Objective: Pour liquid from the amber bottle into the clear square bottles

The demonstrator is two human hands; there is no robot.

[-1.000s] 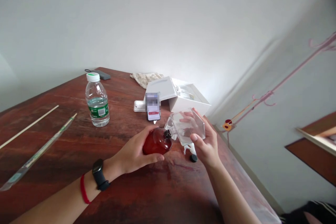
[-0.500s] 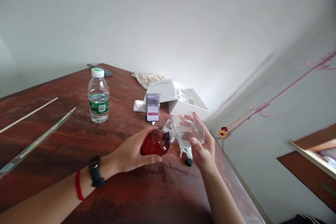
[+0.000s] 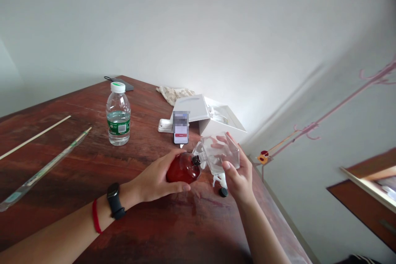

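Note:
My left hand (image 3: 157,177) is wrapped round a rounded bottle (image 3: 184,168) that looks red-brown, tilted with its dark neck to the right. Whether that colour is the glass, a liquid or the table behind it, I cannot tell. My right hand (image 3: 239,171) grips a clear square glass bottle (image 3: 218,154), lying on its side in the air. Its threaded neck points left and meets the rounded bottle's mouth. Another clear glass item (image 3: 197,147) shows partly behind the necks. Below the square bottle lie a small black cap (image 3: 223,192) and a white piece (image 3: 220,180), partly hidden.
A half-full water bottle (image 3: 119,115) stands on the left. A thin stick (image 3: 37,136) and a long clear packet (image 3: 46,169) lie beside it. Farther back are a phone (image 3: 180,128), an open white box (image 3: 221,117), a cloth (image 3: 173,94) and a grey pouch (image 3: 125,84).
Both hands and both bottles hold nearly the same pose, neck to neck. The view has shifted slightly, so things on the left appear a little farther right.

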